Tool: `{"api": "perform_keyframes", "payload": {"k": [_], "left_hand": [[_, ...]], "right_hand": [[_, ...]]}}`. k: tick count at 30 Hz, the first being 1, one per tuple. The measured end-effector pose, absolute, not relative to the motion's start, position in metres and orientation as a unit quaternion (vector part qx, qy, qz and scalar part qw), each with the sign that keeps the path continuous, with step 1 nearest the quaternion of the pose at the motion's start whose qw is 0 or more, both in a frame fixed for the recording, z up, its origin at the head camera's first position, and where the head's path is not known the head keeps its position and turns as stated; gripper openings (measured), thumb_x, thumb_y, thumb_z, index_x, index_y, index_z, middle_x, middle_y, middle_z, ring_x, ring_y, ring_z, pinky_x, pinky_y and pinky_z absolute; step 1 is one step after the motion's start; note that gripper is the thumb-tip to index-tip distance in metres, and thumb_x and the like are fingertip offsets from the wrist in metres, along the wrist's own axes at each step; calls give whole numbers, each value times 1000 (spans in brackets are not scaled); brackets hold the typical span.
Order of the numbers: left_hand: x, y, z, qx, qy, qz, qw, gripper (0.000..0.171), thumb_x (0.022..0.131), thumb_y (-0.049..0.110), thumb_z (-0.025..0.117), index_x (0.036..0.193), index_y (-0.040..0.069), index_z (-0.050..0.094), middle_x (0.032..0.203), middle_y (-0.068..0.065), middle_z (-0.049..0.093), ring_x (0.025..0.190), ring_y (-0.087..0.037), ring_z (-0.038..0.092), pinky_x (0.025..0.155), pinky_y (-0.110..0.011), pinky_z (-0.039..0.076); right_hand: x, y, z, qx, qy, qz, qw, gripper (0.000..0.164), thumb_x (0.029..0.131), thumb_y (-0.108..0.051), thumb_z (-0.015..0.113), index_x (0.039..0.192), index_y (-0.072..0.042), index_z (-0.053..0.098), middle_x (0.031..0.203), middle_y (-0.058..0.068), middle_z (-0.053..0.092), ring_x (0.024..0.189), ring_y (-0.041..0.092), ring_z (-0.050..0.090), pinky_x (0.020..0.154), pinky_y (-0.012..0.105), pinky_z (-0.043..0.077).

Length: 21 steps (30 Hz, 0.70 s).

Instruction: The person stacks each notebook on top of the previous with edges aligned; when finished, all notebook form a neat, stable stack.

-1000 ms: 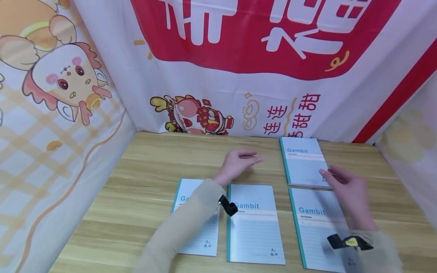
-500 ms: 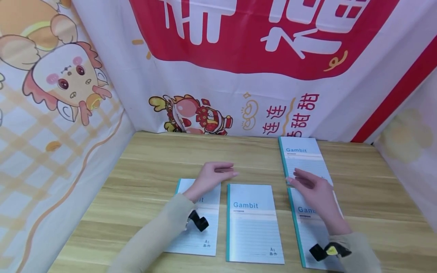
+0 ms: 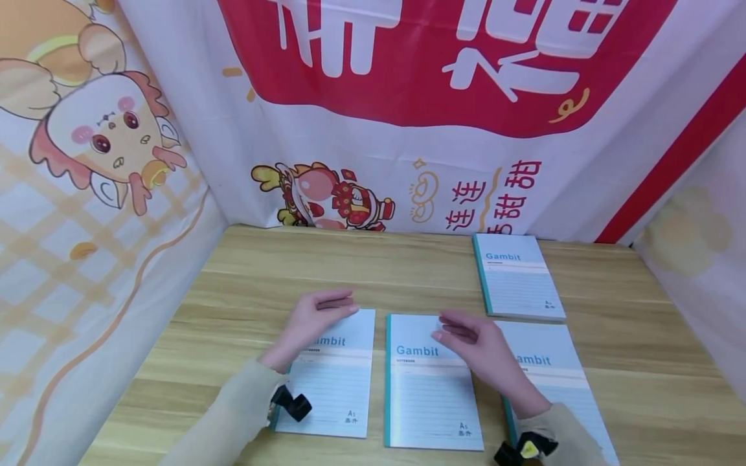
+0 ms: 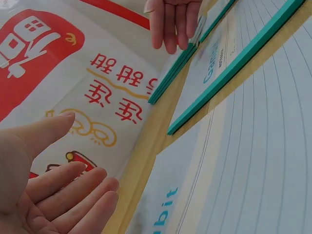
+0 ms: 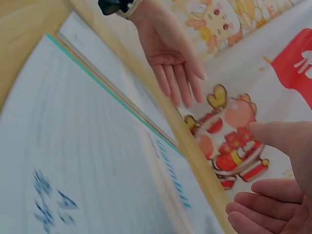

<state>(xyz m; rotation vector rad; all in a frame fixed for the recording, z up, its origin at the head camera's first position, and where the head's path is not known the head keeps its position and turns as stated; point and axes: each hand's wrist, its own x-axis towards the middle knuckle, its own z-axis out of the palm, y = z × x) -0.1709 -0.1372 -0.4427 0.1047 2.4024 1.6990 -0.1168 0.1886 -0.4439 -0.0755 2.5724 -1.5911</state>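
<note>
My left hand (image 3: 317, 320) is over the upper left corner of the left notebook (image 3: 335, 395), covering part of its title. Its fingers look relaxed and hold nothing in the left wrist view. Over the upper right part of the middle notebook (image 3: 431, 401) is my right hand (image 3: 480, 346), also holding nothing, its fingers loosely bent. That forearm crosses the front right notebook (image 3: 565, 388) and hides part of it. All have pale blue and white "Gambit" covers with teal spines. Behind lies a stack of the same notebooks (image 3: 519, 278); layered teal spines (image 4: 178, 68) show in the left wrist view.
The notebooks lie flat on a wooden table (image 3: 280, 265). A white and red printed cloth (image 3: 408, 142) hangs along the back edge. A cartoon-printed cloth (image 3: 105, 272) borders the left side, and a pale cloth (image 3: 699, 278) the right. Each wrist carries a small black camera.
Both hands have moved left and toward the front. My left hand came from behind the middle notebook to the left one; my right left the back stack and is over the middle notebook.
</note>
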Motion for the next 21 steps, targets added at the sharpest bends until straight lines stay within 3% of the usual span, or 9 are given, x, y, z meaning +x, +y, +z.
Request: {"api": "perform_keyframes", "payload": {"k": [8, 21], "left_hand": [[-153, -177, -439, -27, 813, 575, 86, 60, 91, 43, 78, 139, 12, 62, 131, -7, 67, 121, -22, 63, 105, -40, 49], [-125, -217, -448, -81, 832, 541, 89, 65, 93, 39, 77, 143, 3, 56, 139, -17, 60, 128, -32, 57, 109, -48, 43]], "right_hand": [[-105, 150, -451, -32, 829, -546, 115, 62, 90, -40, 79, 141, -11, 60, 130, 4, 66, 116, 22, 65, 97, 38, 55], [-92, 113, -459, -122, 754, -614, 198, 63, 95, -25, 76, 147, 2, 50, 141, 17, 58, 126, 29, 59, 99, 29, 51]]}}
